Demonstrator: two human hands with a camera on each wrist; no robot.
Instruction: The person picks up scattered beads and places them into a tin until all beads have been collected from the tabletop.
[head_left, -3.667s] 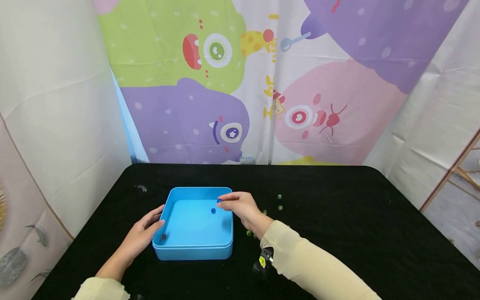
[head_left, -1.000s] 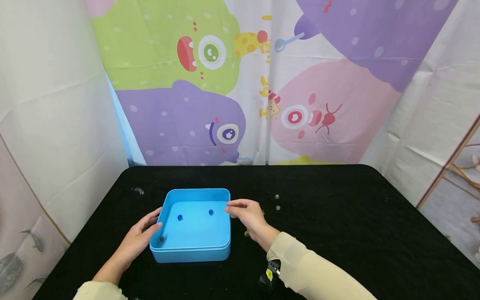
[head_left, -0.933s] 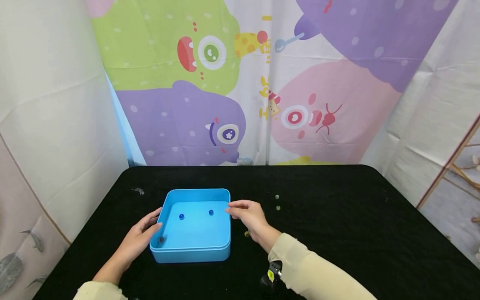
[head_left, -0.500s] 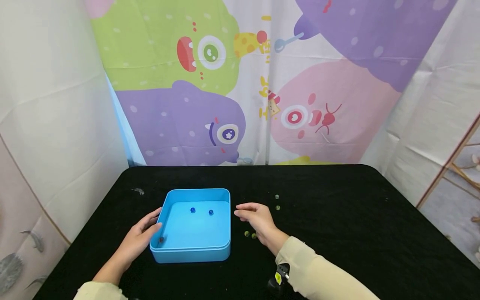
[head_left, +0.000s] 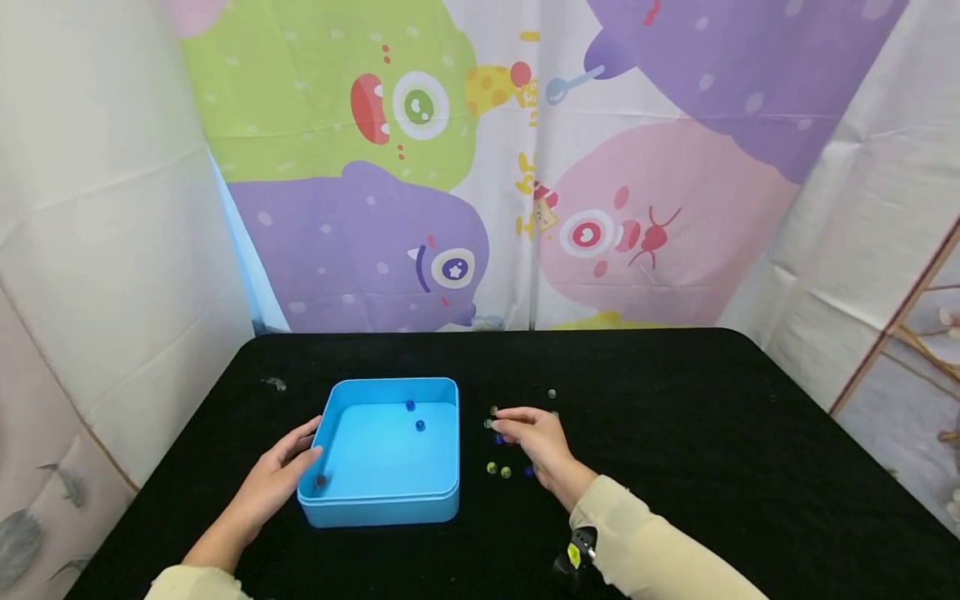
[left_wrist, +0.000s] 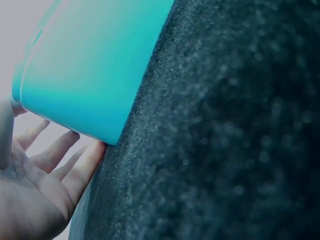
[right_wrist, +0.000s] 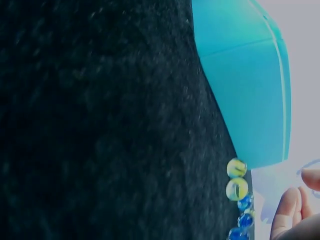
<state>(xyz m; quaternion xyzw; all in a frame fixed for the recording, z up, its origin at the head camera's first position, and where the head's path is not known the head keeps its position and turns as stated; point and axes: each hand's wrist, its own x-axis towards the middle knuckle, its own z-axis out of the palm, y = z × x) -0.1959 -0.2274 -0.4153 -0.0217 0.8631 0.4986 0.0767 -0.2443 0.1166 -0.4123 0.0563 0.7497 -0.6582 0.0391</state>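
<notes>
A square blue box sits on the black cloth. Inside it, two blue marbles lie near the back right and a dark marble in the front left corner. My left hand rests against its left side, the thumb at the rim; in the left wrist view the fingertips touch the outer wall low down. Over the loose marbles to the right hovers my right hand, thumb and forefinger apart with nothing between them. Green marbles and a blue marble show by its fingertips.
Two green marbles and a blue marble lie just below the right hand, with another green marble farther back. A cartoon-print curtain hangs behind the black table.
The blue marble that my right hand held has been let go into the box and has rolled rightward to the back. That hand has withdrawn rightward to the loose marbles; the left stays put.
</notes>
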